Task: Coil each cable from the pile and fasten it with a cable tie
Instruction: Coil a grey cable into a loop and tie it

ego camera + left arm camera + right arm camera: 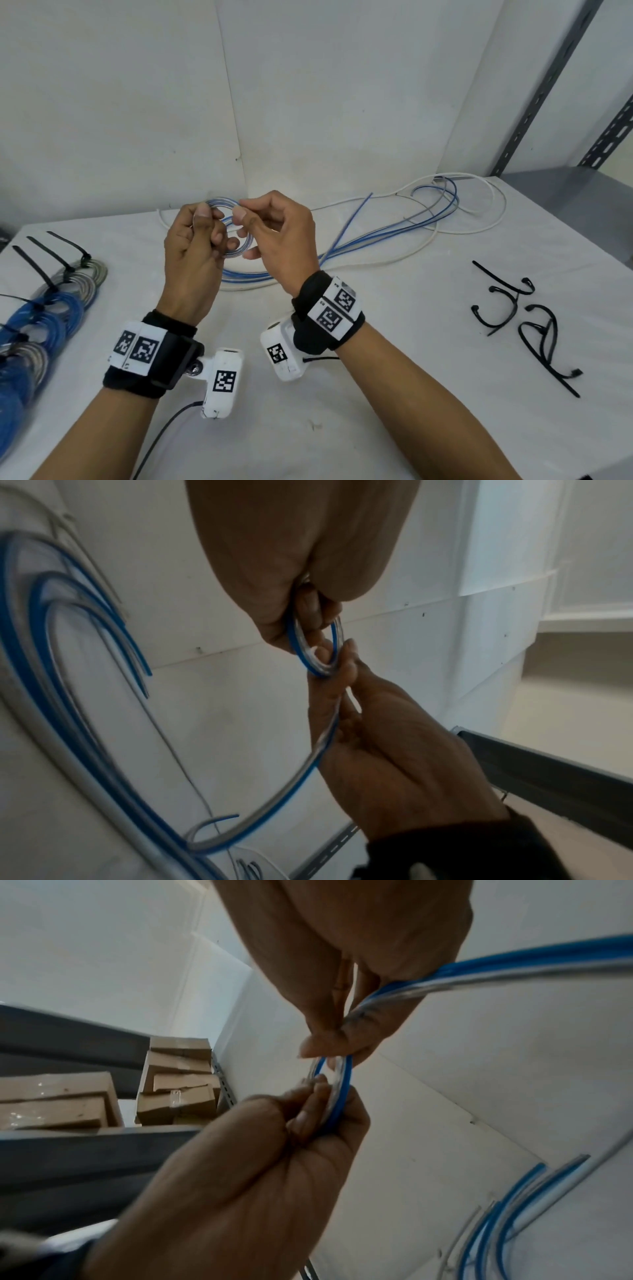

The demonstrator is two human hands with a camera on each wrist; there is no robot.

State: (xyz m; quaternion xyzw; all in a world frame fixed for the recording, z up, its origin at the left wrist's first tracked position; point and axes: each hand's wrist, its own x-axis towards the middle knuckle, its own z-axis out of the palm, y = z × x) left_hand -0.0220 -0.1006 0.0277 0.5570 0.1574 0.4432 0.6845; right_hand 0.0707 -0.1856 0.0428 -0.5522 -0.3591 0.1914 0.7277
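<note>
A white counter (342,394) with a matte, cloth-like top sits in a corner of plain white panelled walls (137,102). A grey slotted metal upright (548,85) rises at the right beside a grey shelf (565,185). In the right wrist view, brown cardboard boxes (178,1080) are stacked on dark shelving.

Above the counter, the left hand (193,253) and right hand (277,240) hold a small round coil (236,233) of flat blue-and-clear cable between them. The left fingers (219,236) are curled round one side of the coil, with the thumb pressing on its top. The right thumb and forefinger pinch the opposite side; the other right fingers are loosely bent. The cable's loose tail (346,233) runs from the coil down onto the counter.

The pile (438,212) of long, smooth blue, grey and white cables lies in loose loops at the back right of the counter. At the left edge, finished coils (51,308), blue and grey, overlap in a row, each cinched with a thin black tie (37,265) whose end sticks out. Spare black ties (527,322), curled and glossy, lie scattered on the right, well apart from the hands.

Both wrists wear black bands (308,308) with white square-patterned tags.
</note>
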